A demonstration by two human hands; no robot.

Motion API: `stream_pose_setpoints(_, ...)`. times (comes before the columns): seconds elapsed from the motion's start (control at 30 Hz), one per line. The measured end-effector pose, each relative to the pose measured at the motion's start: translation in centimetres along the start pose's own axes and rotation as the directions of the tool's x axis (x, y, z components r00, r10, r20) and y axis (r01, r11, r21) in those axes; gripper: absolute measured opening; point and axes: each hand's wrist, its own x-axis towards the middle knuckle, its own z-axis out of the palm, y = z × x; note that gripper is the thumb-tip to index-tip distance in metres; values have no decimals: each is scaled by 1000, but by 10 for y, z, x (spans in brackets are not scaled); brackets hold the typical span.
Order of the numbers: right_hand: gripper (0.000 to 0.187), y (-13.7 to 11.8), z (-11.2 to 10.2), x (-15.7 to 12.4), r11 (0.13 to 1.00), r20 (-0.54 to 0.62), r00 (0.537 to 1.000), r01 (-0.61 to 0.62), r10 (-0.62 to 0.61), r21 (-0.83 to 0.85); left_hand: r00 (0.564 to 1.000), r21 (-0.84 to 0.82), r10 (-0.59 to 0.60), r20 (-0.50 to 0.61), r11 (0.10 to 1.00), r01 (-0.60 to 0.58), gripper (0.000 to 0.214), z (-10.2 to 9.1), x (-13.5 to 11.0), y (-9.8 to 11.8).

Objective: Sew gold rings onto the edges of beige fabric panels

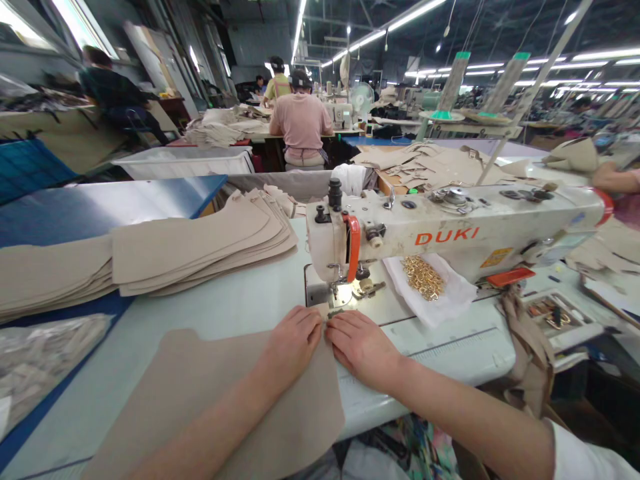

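**Beige panel at the presser foot, both hands on its far edge**

The beige fabric panel (215,393) is lying flat on the pale desk (235,303). Its near part is hanging over the front edge and its far corner is reaching the presser foot (341,293) of the sewing machine (450,230). No seam is showing on the panel, so the work on this piece looks barely begun: the cloth is placed, and stitching is not yet visible.

The left hand (293,340) and the right hand (363,347) are resting palm down, side by side, with fingertips nearly meeting just in front of the foot. The fingers of both are bending down onto the panel's edge. Whether they are pinching it or only pressing it flat, I cannot tell. Both forearms are stretching forward over the cloth and the wrists are sitting low.

A stack of cut beige pieces (200,247) is waiting to the left, which suggests many pieces are left. Gold metal rings (423,277) are lying on a white cloth under the machine arm. Farther off, a person in a pink top (301,120) is sitting at another desk, facing away.
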Motion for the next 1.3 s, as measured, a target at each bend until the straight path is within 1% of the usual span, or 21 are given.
stream_pose_setpoints(0.2, 12, 0, -1, 2, 1000, 49, 999, 1, -2, 9, 1000, -5, -2, 9, 1000, 2, 21, -2, -1, 1)
stream_pose_setpoints(0.3, 12, 0, -1, 2, 1000, 55, 998, 9, -10, 15, 1000, -1, 3, 6, 1000, -3, 21, -1, -1, 1)
stream_pose_setpoints(0.4, 12, 0, 0, 2, 1000, 45, 999, 15, -15, 17, 1000, -3, 9, -1, 1000, -9, 22, 0, 0, 1)
stream_pose_setpoints(0.53, 10, 0, 1, -1, 1000, -2, 1000, 28, -28, 0, 1000, 0, 13, -12, 1000, -13, 24, -1, 2, 1)
stream_pose_setpoints(0.7, 12, -1, 0, -5, 992, -15, 993, 117, -117, -38, 1000, 17, 30, -1, 999, -30, 23, -3, 4, 2)
stream_pose_setpoints(0.83, 10, -2, 0, -7, 986, -14, 988, 151, -152, -67, 997, 66, 72, -7, 995, -72, 25, -3, 2, 1)
stream_pose_setpoints(0.9, 8, -2, 0, -7, 985, -11, 987, 157, -158, -71, 996, 79, 83, -12, 994, -82, 25, -2, 1, 1)
stream_pose_setpoints(1.0, 7, -2, 1, -7, 986, -2, 988, 151, -152, -67, 997, 77, 82, 13, 994, -82, 25, -1, 1, 1)
stream_pose_setpoints(1.13, 9, -2, 2, -7, 987, -36, 988, 148, -151, -62, 992, 103, 112, 60, 988, -118, 27, 1, 2, 2)
stream_pose_setpoints(1.3, 10, -1, 3, -7, 987, -49, 987, 149, -152, -51, 991, 106, 125, 53, 986, -130, 31, 0, 3, 2)
